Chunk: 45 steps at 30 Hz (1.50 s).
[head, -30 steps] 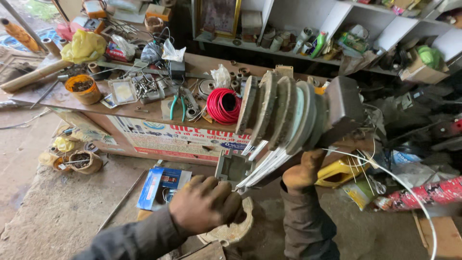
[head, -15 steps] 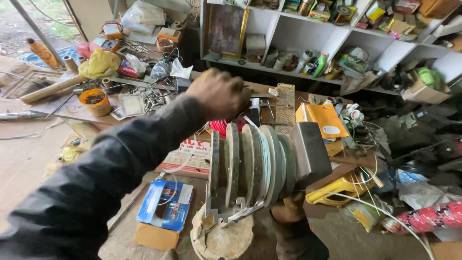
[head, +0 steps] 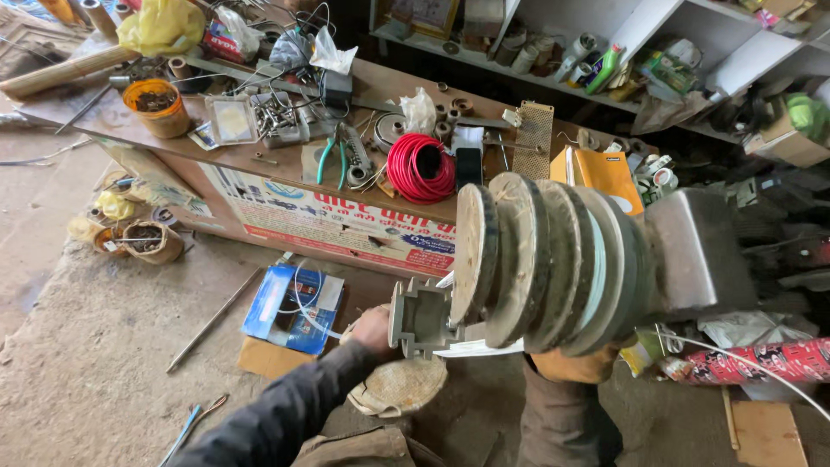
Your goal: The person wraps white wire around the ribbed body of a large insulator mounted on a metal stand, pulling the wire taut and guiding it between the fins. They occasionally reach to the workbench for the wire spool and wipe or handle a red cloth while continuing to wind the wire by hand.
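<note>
Your left hand (head: pixel 373 331) sat at about seven o'clock from the frame's centre, its fingers curled against the grey moulded block (head: pixel 421 317) at the near end of the winding former (head: pixel 553 259). Whether they truly gripped the block or only pressed on it, you could not tell, since the block hid the fingertips. Your right hand (head: pixel 577 363) was under the former at roughly five o'clock, tucked beneath the stacked discs (only a tan patch of it showed), so the state of its fingers could not be read.

The former itself lay nearly level across the middle of the view: a row of round, dusty discs on edge, with a grey metal box (head: pixel 699 252) at its three o'clock end. A strip of white paper (head: pixel 474 349) stuck out below the discs, just beside the block.

Below your left hand, at six o'clock, a round woven pad (head: pixel 399 386) lay on the ground. At nine o'clock from it a blue carton (head: pixel 290 310) rested on a piece of cardboard. Further off, at twelve o'clock, the workbench (head: pixel 285 177) carried a red wire coil (head: pixel 420 168), green-handled pliers (head: pixel 330 159) and an orange tub (head: pixel 157 107).
</note>
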Each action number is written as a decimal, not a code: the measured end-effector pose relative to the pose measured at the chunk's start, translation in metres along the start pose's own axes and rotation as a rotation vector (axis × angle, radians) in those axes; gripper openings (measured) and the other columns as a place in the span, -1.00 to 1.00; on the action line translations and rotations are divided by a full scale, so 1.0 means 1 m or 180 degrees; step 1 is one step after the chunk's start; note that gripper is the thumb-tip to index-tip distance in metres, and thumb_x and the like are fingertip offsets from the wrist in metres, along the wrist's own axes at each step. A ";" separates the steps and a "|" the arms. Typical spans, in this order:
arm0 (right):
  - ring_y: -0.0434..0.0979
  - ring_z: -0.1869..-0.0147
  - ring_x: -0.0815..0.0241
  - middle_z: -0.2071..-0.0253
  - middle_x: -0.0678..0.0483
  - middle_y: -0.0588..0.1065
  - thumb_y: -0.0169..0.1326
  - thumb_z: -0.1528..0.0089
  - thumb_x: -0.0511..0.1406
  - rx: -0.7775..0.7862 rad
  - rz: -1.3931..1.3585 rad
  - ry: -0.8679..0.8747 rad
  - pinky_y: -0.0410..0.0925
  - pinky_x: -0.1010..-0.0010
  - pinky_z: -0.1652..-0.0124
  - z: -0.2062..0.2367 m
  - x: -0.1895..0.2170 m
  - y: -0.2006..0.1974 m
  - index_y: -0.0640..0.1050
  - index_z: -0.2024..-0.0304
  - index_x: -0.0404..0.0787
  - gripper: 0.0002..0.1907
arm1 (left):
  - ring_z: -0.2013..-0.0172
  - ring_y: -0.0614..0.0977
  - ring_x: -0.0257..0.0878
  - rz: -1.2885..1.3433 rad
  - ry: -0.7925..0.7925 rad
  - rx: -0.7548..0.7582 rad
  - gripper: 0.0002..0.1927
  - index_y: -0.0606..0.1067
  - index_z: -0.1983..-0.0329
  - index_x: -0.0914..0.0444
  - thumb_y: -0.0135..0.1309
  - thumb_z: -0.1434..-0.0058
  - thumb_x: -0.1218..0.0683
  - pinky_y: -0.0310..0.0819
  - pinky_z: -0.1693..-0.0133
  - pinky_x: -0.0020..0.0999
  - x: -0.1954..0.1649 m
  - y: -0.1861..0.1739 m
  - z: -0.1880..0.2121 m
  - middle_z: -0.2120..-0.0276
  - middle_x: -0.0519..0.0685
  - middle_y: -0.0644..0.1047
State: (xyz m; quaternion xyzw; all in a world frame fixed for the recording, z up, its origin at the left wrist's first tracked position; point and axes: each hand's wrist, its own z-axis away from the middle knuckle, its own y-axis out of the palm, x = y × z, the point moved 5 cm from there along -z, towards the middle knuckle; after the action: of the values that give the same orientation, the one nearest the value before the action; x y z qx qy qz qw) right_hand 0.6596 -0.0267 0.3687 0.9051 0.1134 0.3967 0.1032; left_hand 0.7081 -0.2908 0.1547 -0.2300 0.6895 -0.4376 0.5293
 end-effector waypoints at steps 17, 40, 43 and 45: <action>0.21 -0.57 0.03 -0.54 -0.04 0.17 -0.07 -0.45 -0.23 0.0158 -0.0435 0.0110 0.10 0.14 -0.48 0.006 -0.002 0.039 0.12 -0.53 -0.24 -0.36 | 0.42 0.66 -0.14 -0.3438 0.2504 -0.2419 -0.66 0.58 0.36 0.17 0.20 -0.25 -0.19 0.47 0.56 -0.25 -0.305 -0.487 -0.062 0.44 -0.02 0.57; 0.30 -0.50 0.06 -0.48 -0.05 0.25 -0.22 -0.50 -0.24 -0.0204 0.0342 -0.0850 0.17 0.18 -0.48 -0.030 -0.029 0.019 0.25 -0.46 -0.32 -0.49 | 0.48 0.53 -0.19 -0.1388 0.1768 -0.1487 -0.78 0.51 0.34 0.16 0.16 -0.09 -0.05 0.39 0.46 -0.21 -0.207 -0.275 0.066 0.49 -0.09 0.46; 0.34 -0.44 0.08 -0.45 -0.04 0.29 -0.22 -0.52 -0.27 -0.0211 0.1087 -0.0970 0.22 0.21 -0.45 -0.027 -0.011 0.043 0.30 -0.44 -0.33 -0.53 | 0.58 0.34 -0.35 -0.2785 0.2813 -0.2701 -0.81 0.35 0.52 0.10 0.15 -0.06 0.08 0.05 0.50 -0.42 -0.291 -0.388 0.096 0.55 -0.16 0.31; 0.29 -0.48 0.08 -0.47 -0.03 0.27 -0.15 -0.48 -0.26 -0.0129 0.0516 -0.0497 0.19 0.19 -0.45 -0.027 -0.001 0.052 0.27 -0.46 -0.32 -0.49 | 0.54 0.28 -0.36 -0.3174 0.3266 -0.2898 -0.75 0.30 0.53 0.11 0.15 -0.15 0.14 -0.05 0.45 -0.42 -0.334 -0.428 0.076 0.53 -0.20 0.23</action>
State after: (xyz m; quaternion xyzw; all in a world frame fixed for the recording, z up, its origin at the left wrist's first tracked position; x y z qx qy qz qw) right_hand 0.6452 -0.0735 0.4003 0.9371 0.0234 0.3342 0.0976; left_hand 0.8282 -0.2759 0.6895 -0.4707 0.7711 -0.3496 -0.2482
